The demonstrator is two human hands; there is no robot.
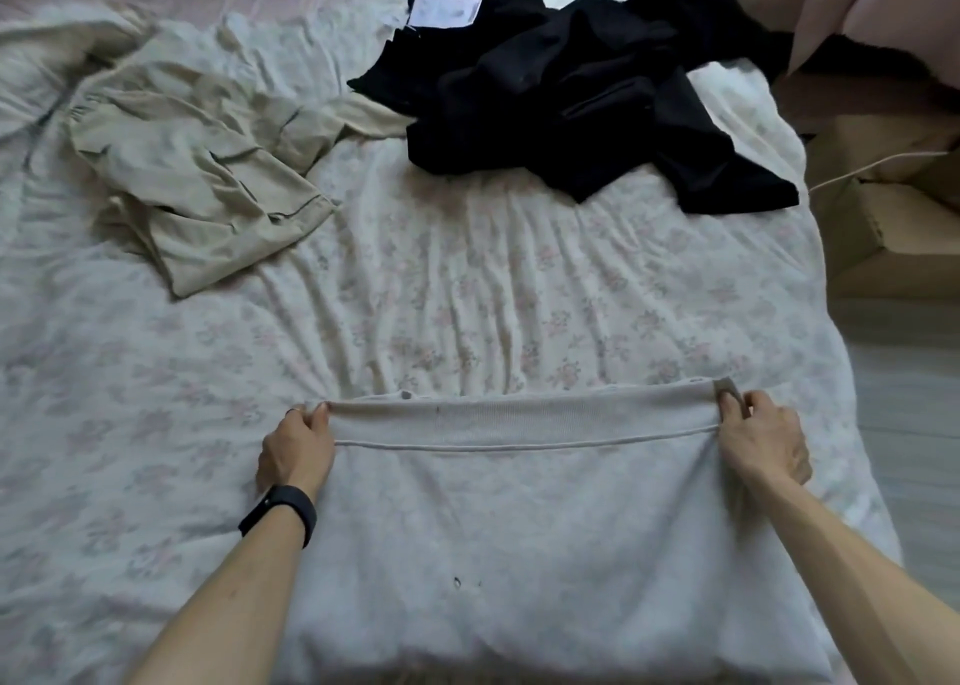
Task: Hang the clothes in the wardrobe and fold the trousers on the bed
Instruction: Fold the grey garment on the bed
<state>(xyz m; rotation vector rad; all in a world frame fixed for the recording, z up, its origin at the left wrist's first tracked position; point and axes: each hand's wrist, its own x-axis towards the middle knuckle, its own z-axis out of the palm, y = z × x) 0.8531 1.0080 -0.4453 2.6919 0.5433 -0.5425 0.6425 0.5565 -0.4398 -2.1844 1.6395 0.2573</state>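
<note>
While pale grey trousers (519,528) lie spread at near edge of bed (467,295), ribbed waistband (519,422) pulled taut between both hands. Left hand (296,450) pinches left corner of band, fingers curled round it; right hand (763,445) pinches right corner likewise. Step in hand, likely: squaring garment before fold. To do well: band level, equal pull both sides, cloth below smoothed, then one corner carried across to other so legs stack edge to edge. Beyond: beige garment (208,180) crumpled far left, black clothes (597,102) heaped far right, both well apart from trousers. Cardboard boxes (883,217) beside bed.
</note>
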